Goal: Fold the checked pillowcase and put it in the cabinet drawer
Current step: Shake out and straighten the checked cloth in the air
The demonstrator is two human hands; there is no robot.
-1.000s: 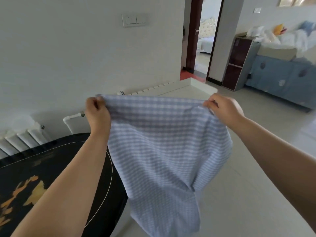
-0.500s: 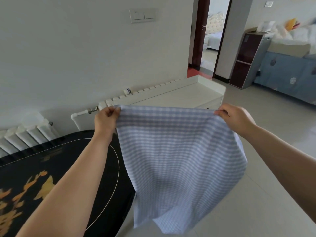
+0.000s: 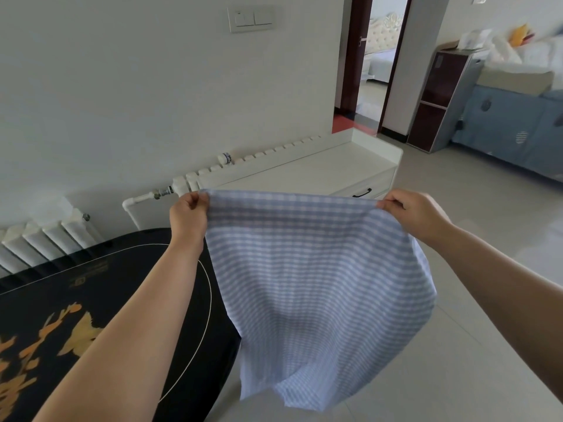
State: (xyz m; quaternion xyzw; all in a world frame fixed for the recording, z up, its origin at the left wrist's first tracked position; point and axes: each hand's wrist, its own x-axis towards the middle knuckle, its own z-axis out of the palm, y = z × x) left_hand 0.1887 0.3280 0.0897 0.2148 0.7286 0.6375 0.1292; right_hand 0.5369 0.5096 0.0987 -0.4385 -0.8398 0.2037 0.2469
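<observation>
Hanging in the air in front of you is the checked pillowcase (image 3: 310,287), a thin blue-and-white cloth with fine rows of small checks and a darker band running just under its top edge. You are holding that top edge stretched almost level between your two hands, while the rest is drooping freely, billowing a little on the right and ending in a loose, uneven bottom hem above the tiled floor (image 3: 457,345).

Your left hand (image 3: 187,217) is pinching the upper left corner, thumb and fingers (image 3: 199,200) curled tight on the fabric. Your right hand (image 3: 417,216) is pinching the upper right corner the same way, the cloth tucked between its fingers (image 3: 391,204) and thumb.

The pillowcase is hanging just to the right of the black counter (image 3: 100,300) with the gold pattern, its left side lying in front of the counter's rounded edge. Behind it, the white low cabinet (image 3: 320,173) is standing against the wall, one drawer with a dark handle (image 3: 362,193) showing just above the top edge.
</observation>
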